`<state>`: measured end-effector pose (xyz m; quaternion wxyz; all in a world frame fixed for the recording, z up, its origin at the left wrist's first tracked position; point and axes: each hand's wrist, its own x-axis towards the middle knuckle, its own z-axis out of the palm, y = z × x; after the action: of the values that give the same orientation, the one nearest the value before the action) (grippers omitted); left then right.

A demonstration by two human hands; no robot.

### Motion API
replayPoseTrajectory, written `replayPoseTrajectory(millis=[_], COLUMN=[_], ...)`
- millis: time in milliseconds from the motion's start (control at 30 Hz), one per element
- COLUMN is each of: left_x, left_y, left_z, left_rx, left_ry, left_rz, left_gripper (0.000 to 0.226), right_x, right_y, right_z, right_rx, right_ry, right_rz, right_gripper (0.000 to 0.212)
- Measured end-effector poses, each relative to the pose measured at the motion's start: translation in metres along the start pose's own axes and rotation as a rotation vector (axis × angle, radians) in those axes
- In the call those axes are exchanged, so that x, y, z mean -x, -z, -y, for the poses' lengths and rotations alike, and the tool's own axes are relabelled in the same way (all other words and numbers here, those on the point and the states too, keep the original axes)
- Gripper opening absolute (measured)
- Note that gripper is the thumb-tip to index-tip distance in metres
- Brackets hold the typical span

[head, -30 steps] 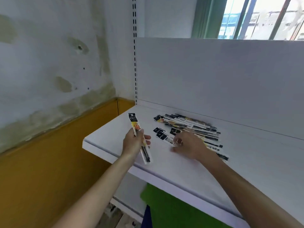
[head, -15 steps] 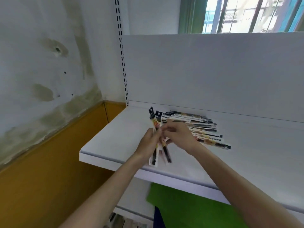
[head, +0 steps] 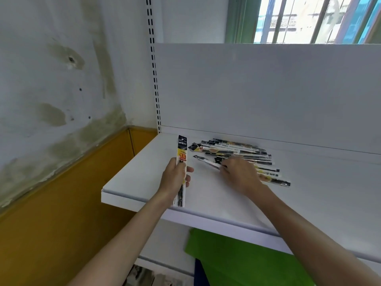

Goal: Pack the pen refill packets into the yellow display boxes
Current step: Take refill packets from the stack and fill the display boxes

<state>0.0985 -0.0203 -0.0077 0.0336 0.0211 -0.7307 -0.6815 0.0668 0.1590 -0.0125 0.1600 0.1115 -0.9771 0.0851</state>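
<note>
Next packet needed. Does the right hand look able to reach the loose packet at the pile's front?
Likely yes: the right hand is at that loose packet, nothing between; left hand holds other packets.

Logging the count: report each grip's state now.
Left grip: holds a packet upright.
Right grip: on the pile, touching a loose packet; hold cannot be told.

A white shelf (head: 144, 178) meets a stained wall (head: 51, 89) below a barred window (head: 309, 19).
</note>
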Motion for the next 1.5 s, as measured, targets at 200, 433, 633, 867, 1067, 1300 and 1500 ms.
replayPoseTrajectory(millis=[200, 433, 633, 867, 1067, 1300, 1500], left_x=[-0.003, 0.000, 0.006, 0.018, 0.036, 0.066, 0.139], left_y=[-0.003, -0.008, -0.016, -0.072, -0.144, -0.283, -0.415], left_z=[0.000, 0.001, -0.006, -0.010, -0.025, -0.050, -0.053], left_rx=[-0.023, -0.067, 0.062, -0.216, -0.190, -0.211, -0.245], left_ry=[-0.005, -0.022, -0.029, -0.271, -0.219, -0.304, -0.425], left_rz=[-0.006, 0.012, 0.147, 0.266, 0.544, 0.760, 0.973], left_gripper=[0.016, 0.034, 0.026, 0.021, 0.037, 0.013, 0.008], right_x=[0.002, 0.006, 0.010, 0.028, 0.058, 0.167, 0.296], right_y=[0.020, 0.007, 0.012, 0.033, 0.062, 0.138, 0.186], right_z=[0.042, 0.066, 0.050, 0.024, -0.050, -0.212, -0.323], right_rx=[-0.708, -0.938, -0.950, -1.223, -1.119, -1.115, -0.896], right_ry=[-0.136, -0.194, -0.269, -0.325, -0.601, -0.927, -1.095], right_rz=[-0.043, 0.053, -0.013, 0.098, -0.146, -0.414, -0.499], right_gripper=[0.029, 0.003, 0.015, 0.021, 0.016, 0.015, 0.021])
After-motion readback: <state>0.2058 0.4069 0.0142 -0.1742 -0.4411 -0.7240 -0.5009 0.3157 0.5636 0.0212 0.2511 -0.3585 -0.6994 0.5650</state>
